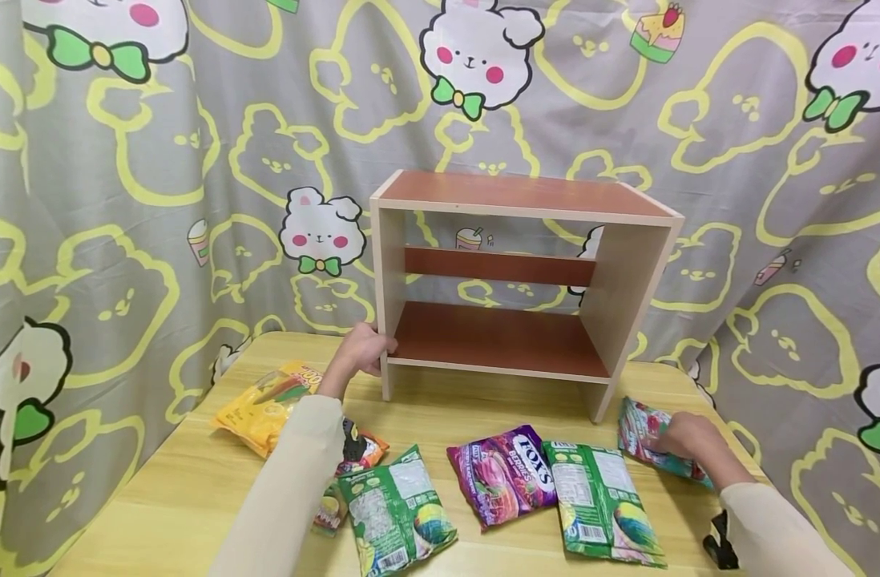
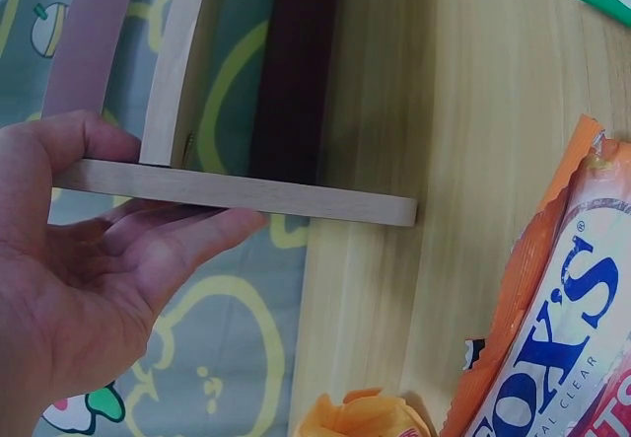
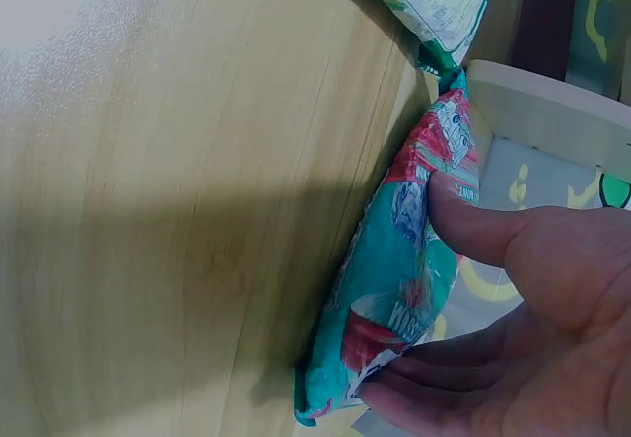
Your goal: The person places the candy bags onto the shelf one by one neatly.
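Note:
A small wooden shelf (image 1: 498, 340) with red-brown boards stands toward the back of the table. My left hand (image 1: 364, 350) grips the front edge of its left side panel (image 2: 246, 192), thumb on the inner side and fingers along the outer side. At the right, my right hand (image 1: 692, 445) holds a teal and red candy bag (image 3: 394, 259), thumb on its face and fingers at its lower edge. The bag touches or nearly touches the table. Beside it lies a green candy bag (image 1: 604, 505), back side up.
A purple Fox's bag (image 1: 503, 477) and another green bag (image 1: 397, 513) lie in front of the shelf. An orange Fox's bag (image 2: 552, 309) and a yellow bag (image 1: 256, 417) lie at the left, near my left forearm. Patterned cloth (image 1: 252, 144) hangs behind the table.

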The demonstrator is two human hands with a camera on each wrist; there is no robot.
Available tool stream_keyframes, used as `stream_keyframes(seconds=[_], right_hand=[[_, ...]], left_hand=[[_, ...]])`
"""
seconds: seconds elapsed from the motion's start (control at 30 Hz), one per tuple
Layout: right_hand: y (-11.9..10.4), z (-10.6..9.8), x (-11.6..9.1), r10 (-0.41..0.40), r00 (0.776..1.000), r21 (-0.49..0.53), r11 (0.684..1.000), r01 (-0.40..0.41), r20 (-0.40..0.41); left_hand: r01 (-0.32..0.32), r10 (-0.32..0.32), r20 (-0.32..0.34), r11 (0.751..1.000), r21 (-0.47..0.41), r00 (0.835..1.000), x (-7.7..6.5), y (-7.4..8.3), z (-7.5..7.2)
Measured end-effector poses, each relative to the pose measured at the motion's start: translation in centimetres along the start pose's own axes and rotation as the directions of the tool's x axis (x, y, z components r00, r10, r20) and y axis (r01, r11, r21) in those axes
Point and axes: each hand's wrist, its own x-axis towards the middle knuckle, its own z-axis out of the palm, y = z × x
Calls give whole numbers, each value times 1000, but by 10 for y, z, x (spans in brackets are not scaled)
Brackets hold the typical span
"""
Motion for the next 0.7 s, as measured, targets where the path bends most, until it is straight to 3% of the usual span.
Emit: stream_keyframes(seconds=[0.2,0.7], right_hand=[[1,1,8,72,997,9,997,-72,10],[9,0,11,-3,1000,27,1000,3,0]], left_hand=[[-6,6,-5,1000,2,1000,1,-1,0],[-5,5,-16,1000,-4,1000,1,0,1]])
